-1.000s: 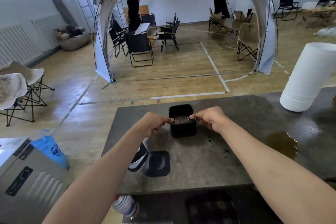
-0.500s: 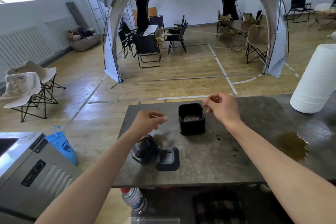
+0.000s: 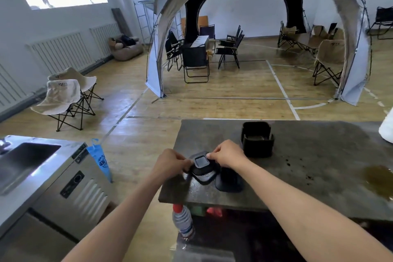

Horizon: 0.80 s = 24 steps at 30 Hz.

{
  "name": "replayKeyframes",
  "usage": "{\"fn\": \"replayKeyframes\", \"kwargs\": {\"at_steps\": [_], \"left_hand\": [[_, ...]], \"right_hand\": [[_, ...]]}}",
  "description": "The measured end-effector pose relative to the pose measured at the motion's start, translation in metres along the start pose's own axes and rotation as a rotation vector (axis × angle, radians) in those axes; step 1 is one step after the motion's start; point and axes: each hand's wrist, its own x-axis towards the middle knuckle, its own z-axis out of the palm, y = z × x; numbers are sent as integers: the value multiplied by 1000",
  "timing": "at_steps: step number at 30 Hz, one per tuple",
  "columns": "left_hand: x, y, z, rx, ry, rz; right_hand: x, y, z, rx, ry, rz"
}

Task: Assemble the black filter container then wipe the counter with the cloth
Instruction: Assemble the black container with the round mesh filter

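Note:
The black filter container (image 3: 257,140) stands open-topped on the grey counter (image 3: 319,155), with a round metal filter inside. Near the counter's front left corner both hands grip a black cup-shaped part (image 3: 203,169) with a square grey inset on top. My left hand (image 3: 170,162) pinches its left side and my right hand (image 3: 228,154) pinches its right side. A flat black lid (image 3: 229,181) lies on the counter just right of the held part. No cloth is visible.
A brown liquid puddle (image 3: 378,178) and dark specks (image 3: 297,166) mark the counter's right side. A white paper roll (image 3: 388,130) is at the right edge. A plastic bottle (image 3: 182,219) stands below the counter's front. A steel sink unit (image 3: 42,172) is at left.
Both hands let go of the filter container and moved down-left to the black part near the front corner, taking hold of it. The camera view shifted left.

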Motion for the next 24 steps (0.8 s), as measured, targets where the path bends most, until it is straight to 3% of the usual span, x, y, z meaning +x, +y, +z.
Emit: {"fn": "replayKeyframes", "kwargs": {"at_steps": [4,9,17,20,24], "left_hand": [[2,-1,3,-28,12,6],[6,16,0,-266,-13,-18],[7,87,1,-893,-2,225],[15,113,15,-970,-28,245],[27,138,37,-900,-124,177]], "right_hand": [[2,-1,1,43,54,23],[-10,-9,-18,396,70,35],[-33,-10,-90,791,130,-214],[-34,8,-114,751,219,-199],[-26,44,-132,619,301,-162]]}}
